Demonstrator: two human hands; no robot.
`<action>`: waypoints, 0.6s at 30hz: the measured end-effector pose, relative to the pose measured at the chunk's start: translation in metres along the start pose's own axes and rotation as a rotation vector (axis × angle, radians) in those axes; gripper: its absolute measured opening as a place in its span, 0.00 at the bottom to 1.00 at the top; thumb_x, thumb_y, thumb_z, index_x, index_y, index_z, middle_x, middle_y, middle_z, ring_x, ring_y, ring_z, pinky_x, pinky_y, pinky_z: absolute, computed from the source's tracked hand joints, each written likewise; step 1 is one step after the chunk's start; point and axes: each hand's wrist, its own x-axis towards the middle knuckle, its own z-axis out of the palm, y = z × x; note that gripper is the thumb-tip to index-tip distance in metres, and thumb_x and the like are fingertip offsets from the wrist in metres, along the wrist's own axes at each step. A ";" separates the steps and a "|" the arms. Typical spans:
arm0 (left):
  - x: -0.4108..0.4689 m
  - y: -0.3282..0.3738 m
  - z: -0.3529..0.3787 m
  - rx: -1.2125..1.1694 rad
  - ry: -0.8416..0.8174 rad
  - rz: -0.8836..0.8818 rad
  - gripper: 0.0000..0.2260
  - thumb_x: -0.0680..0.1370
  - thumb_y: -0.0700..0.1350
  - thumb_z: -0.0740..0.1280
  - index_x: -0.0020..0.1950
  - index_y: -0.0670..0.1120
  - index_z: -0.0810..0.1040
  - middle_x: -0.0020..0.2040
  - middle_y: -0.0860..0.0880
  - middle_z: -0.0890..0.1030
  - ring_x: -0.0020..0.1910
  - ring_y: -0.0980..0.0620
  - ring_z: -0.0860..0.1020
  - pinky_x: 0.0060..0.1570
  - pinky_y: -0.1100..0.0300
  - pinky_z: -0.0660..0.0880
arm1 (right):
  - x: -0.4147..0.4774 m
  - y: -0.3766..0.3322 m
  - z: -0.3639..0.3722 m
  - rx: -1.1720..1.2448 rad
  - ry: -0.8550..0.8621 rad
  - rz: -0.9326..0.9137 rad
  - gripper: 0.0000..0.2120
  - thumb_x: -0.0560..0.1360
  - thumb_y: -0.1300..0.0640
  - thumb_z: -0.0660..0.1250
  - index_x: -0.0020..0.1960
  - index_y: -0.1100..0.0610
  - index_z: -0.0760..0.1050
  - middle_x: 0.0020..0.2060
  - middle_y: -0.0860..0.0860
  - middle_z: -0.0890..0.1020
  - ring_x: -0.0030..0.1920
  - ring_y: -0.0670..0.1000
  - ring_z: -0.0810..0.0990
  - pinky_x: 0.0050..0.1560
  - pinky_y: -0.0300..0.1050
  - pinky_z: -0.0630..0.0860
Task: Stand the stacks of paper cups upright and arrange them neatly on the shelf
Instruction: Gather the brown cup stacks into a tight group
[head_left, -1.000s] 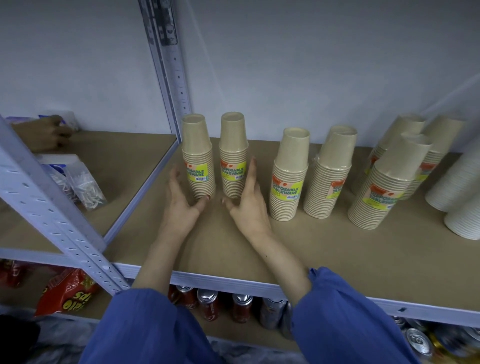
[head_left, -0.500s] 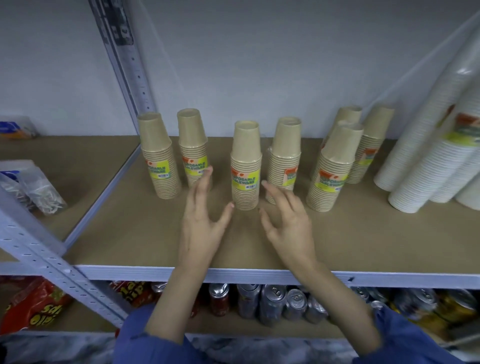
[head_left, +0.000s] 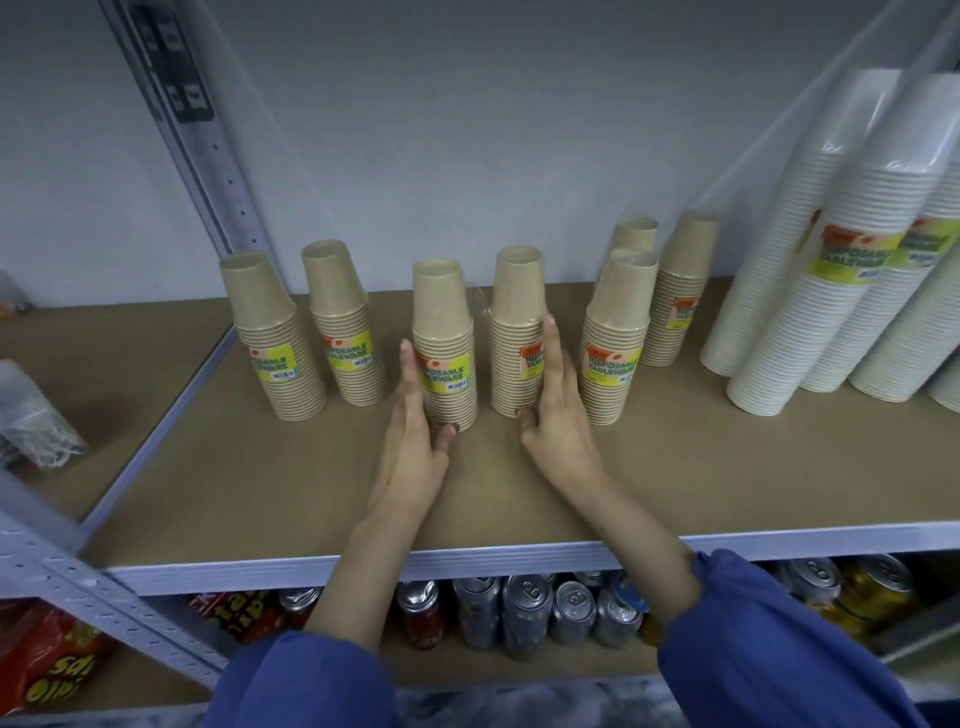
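Several wrapped stacks of brown paper cups stand upright on the brown shelf board (head_left: 701, 467). My left hand (head_left: 413, 441) lies with straight fingers against the left side of the third stack (head_left: 444, 343). My right hand (head_left: 558, 410) presses flat on the right side of the fourth stack (head_left: 517, 332). Two stacks (head_left: 272, 338) (head_left: 345, 325) stand to the left. Three more brown stacks (head_left: 618, 338) (head_left: 680, 291) are bunched to the right, one partly hidden behind.
Tall white cup stacks (head_left: 810, 260) lean at the right end. A grey upright post (head_left: 197, 130) stands behind the leftmost stack. A clear bag (head_left: 31, 415) lies on the neighbouring shelf at left. Drink cans (head_left: 524, 608) and a red snack bag (head_left: 47, 660) fill the lower shelf.
My hands left the two leftmost stacks and moved right. They now touch the outer sides of the third and fourth stacks. The view shifted right, showing the white stacks.
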 end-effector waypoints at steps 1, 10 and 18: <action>0.002 -0.002 0.000 -0.016 -0.018 0.006 0.45 0.73 0.33 0.64 0.62 0.67 0.31 0.75 0.46 0.56 0.73 0.47 0.59 0.71 0.50 0.60 | 0.002 0.001 -0.001 -0.001 -0.016 -0.001 0.49 0.68 0.73 0.62 0.64 0.35 0.35 0.73 0.59 0.55 0.72 0.58 0.58 0.68 0.51 0.64; 0.013 0.000 0.007 0.000 0.016 0.008 0.45 0.73 0.32 0.64 0.63 0.67 0.33 0.72 0.44 0.64 0.65 0.44 0.71 0.64 0.51 0.67 | 0.008 -0.002 0.003 0.023 -0.034 0.043 0.46 0.71 0.68 0.64 0.63 0.35 0.33 0.66 0.57 0.68 0.59 0.60 0.75 0.57 0.53 0.72; 0.044 0.001 0.017 0.031 0.133 -0.098 0.43 0.73 0.33 0.65 0.63 0.63 0.36 0.63 0.38 0.73 0.54 0.40 0.77 0.55 0.50 0.73 | 0.031 -0.004 0.018 0.026 0.025 0.111 0.46 0.72 0.70 0.63 0.63 0.35 0.35 0.64 0.58 0.67 0.54 0.59 0.77 0.52 0.50 0.73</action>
